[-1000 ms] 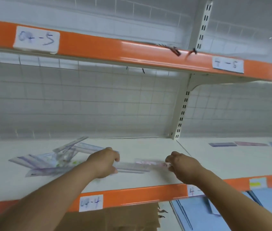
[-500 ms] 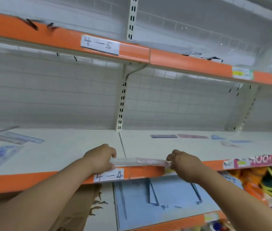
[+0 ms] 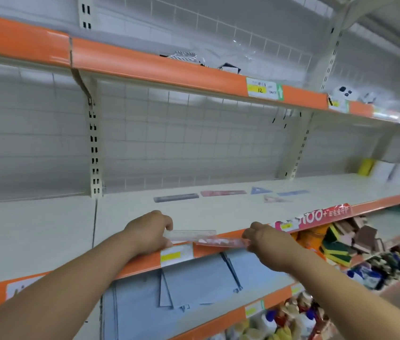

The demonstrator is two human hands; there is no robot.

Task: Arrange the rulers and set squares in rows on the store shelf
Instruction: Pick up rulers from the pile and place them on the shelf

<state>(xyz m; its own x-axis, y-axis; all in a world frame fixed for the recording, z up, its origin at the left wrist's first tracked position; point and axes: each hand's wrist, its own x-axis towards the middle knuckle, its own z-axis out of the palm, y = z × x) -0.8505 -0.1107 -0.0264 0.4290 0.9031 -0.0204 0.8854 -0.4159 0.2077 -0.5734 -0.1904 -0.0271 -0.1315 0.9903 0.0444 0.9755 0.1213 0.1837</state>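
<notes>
Evidently the carrying step is in hand. A clear ruler hangs level just above the front edge of the shelf, held between two hands. The left hand has its fingers curled over the ruler's left end. The right hand has its fingers curled too, pinching the right end. The piece looks stepped in the middle, so it may be two rulers overlapped, but the blur leaves that unsettled.

Toward the back of the same shelf a row is already begun: a dark ruler, a pink ruler, a blue set square and a blue ruler lie end to end. A pink set square sits just in front of the last two.

By my judgement, the next move is to reach forward over the bare shelf and lay the clear ruler flat, parallel to that row. It could go beside the dark ruler or start a second line in front of it. Both hands would then let go evenly so it does not skew.

Compared with half a second ago, the view has swung right. The loose pile of rulers at the far left is gone from sight, and the slotted post now stands left of the hands. The row lies nearly straight ahead. Both hands keep the same hold on the ruler's ends.
</notes>
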